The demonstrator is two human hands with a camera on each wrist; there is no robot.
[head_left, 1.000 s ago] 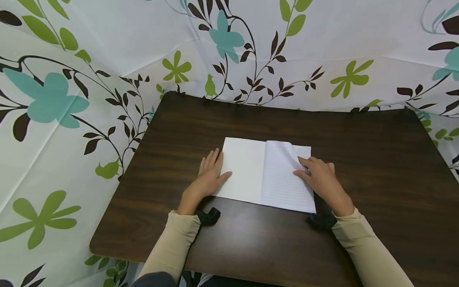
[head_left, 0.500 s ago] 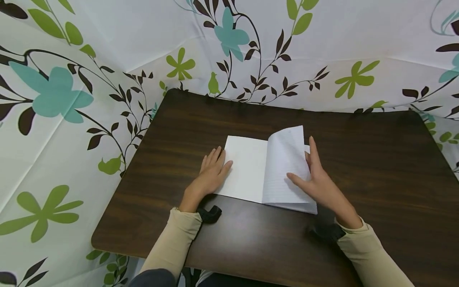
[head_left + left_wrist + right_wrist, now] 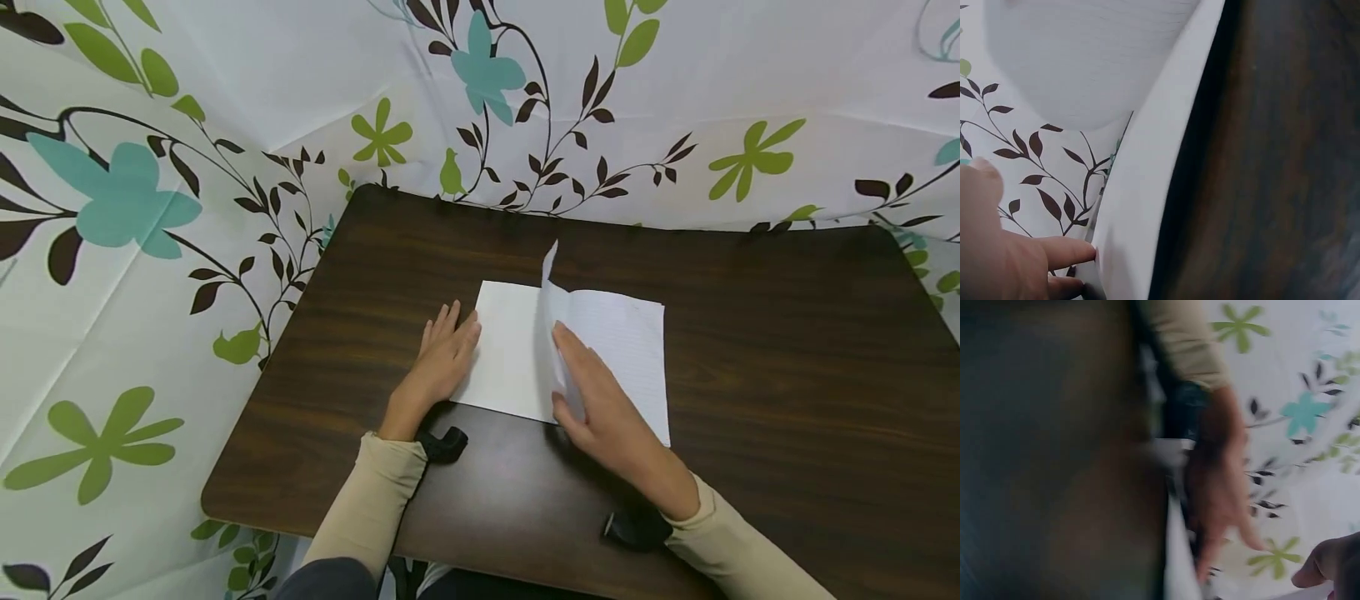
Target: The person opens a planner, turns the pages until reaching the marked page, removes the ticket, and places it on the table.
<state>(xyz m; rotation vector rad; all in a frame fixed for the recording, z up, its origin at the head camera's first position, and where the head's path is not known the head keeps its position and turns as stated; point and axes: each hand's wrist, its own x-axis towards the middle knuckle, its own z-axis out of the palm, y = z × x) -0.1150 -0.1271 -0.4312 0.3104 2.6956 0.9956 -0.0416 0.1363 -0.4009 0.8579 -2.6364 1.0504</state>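
An open notebook point(image 3: 622, 358) lies on the table, with a blank white left side and lined paper on the right. One page point(image 3: 551, 312) stands nearly upright beside the fold. Against its right face my right hand point(image 3: 611, 412) rests with fingers extended and thumb apart, pushing it leftward. My left hand point(image 3: 438, 362) lies with fingers straight at the notebook's left edge. In the left wrist view, the raised sheet point(image 3: 1085, 69) curves over the white left side point(image 3: 1138, 181). The right wrist view is blurred and shows my left hand point(image 3: 1216, 487) and part of my right thumb point(image 3: 1316, 569).
The dark wood table point(image 3: 787, 375) extends around the notebook on all sides. A white fabric backdrop point(image 3: 712, 67) with green, teal and brown plant prints hangs behind and to the left. A black wrist strap point(image 3: 446, 446) sits on my left wrist, another on my right.
The page has risen from the right side and swung left to near upright at the fold. My right hand has travelled left along with it; my left hand has stayed at the edge.
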